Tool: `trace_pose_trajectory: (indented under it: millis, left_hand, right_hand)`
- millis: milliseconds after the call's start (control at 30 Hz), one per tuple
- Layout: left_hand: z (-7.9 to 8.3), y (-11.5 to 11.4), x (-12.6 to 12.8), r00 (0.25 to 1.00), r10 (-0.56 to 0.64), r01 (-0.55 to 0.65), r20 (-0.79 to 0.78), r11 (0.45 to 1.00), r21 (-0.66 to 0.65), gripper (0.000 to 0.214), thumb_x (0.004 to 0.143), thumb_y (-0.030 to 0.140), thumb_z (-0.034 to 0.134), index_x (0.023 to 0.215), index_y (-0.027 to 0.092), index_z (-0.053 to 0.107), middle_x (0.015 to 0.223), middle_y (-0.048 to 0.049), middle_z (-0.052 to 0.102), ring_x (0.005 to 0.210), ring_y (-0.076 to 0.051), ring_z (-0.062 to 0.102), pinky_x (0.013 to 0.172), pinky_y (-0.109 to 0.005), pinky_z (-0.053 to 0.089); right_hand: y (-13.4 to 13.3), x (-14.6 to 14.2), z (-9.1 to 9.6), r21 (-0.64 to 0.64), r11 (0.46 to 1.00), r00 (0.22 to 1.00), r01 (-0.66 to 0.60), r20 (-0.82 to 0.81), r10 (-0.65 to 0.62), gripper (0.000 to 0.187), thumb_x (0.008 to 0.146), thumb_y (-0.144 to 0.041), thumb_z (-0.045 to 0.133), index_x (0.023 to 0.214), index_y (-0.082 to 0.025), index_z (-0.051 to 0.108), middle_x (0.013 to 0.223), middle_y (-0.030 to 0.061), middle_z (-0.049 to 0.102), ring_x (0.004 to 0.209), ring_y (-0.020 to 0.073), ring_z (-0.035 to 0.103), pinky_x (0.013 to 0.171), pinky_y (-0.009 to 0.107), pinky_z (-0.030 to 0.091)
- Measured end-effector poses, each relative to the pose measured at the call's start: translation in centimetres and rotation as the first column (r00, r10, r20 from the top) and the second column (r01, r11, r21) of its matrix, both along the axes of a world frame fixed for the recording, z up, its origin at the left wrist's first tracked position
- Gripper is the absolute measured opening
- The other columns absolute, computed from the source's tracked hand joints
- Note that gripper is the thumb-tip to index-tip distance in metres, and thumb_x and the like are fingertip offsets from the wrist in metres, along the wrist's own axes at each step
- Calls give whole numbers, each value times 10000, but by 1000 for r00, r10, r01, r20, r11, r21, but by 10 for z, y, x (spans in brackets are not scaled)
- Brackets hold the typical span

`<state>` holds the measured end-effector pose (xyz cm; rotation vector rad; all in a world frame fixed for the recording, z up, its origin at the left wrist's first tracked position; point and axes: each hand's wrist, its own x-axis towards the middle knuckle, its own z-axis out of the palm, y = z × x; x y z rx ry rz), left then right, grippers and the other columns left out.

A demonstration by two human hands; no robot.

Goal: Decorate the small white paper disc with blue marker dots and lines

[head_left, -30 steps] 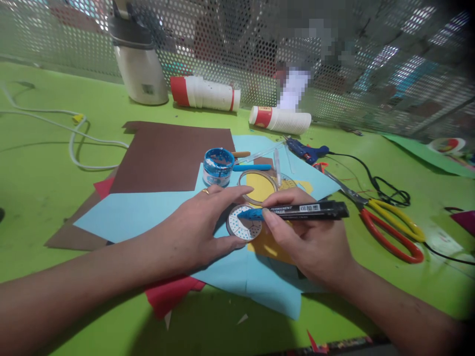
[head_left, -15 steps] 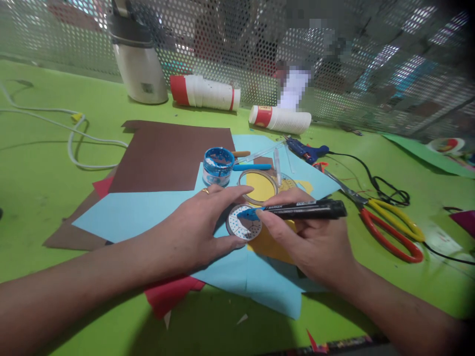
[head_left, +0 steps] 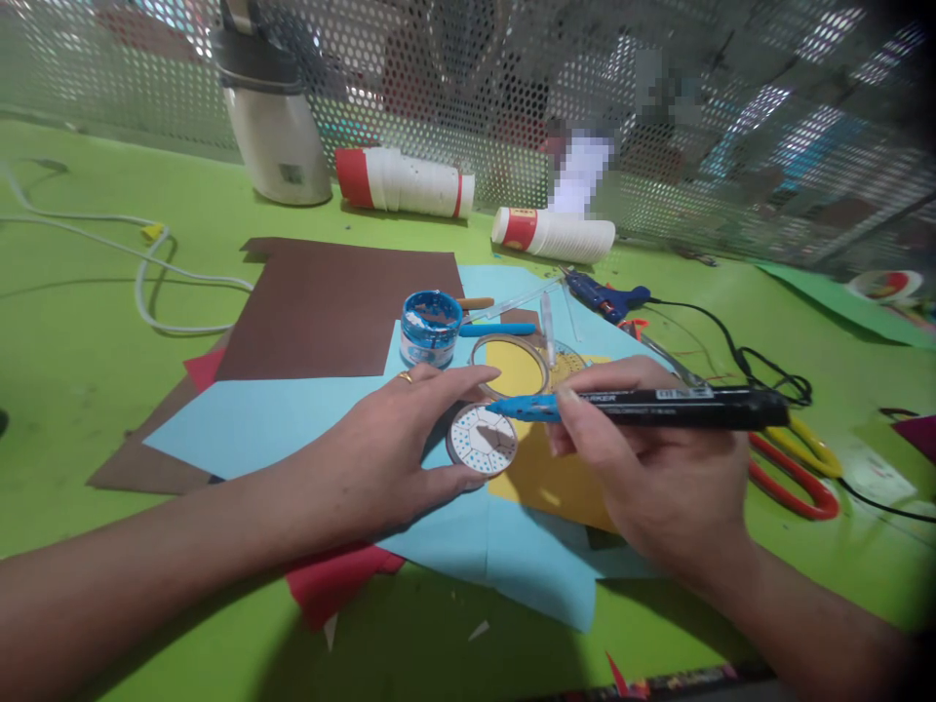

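My left hand (head_left: 387, 439) rests on light blue paper (head_left: 307, 414), thumb and fingers curved around the left edge of a small white disc (head_left: 484, 444). Dark lines split the disc's face into cells, several of them filled with blue dots. In my right hand (head_left: 658, 468) is a black marker (head_left: 694, 408), gripped near its blue-smeared tip end. That tip is over the disc's upper edge; whether it touches, I cannot tell. Just behind my left hand stands an open jar of blue paint (head_left: 430, 336). A round ring (head_left: 542, 375) lies on yellow paper (head_left: 541, 487) beyond the disc.
Scissors (head_left: 794, 487) with red and yellow handles lie right of my right hand, partly hidden. Behind them are a blue glue gun (head_left: 604, 295) and its black cord. Stacked paper cups (head_left: 416, 185), a white flask (head_left: 282, 146) and brown paper (head_left: 336, 307) are farther back.
My right hand has moved right with the marker, and the tip has shifted from the disc's middle to its upper edge. My left hand and the disc have stayed in place.
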<state>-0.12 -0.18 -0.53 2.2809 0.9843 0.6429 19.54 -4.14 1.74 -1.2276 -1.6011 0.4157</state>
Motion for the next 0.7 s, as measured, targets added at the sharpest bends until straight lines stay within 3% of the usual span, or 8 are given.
trace_pose_trajectory:
  millis: [367,700]
  left_hand:
    - [1,0,0,1000,-1,1,-5,1000,-13,673,788,284,711,1392,233,418,1260,-64,629,1118,-240,591,948,-370,471]
    - [1,-1,-1,1000,-15,16,2,1000,-8,675,791,260,709,1396,224,410,1261,-50,632,1144,-245,573,966,-379,458]
  right_hand:
    - [3,7,-4,-65,994,984,-87,148,95,68,831,-162,642,862,-220,626,803,-3,655,711,135,638,654,263,545]
    - [3,6,-6,-92,988,981,-120,140,132,52,835,-178,637,864,-220,625,791,-9,660,701,130,640,638,238,545]
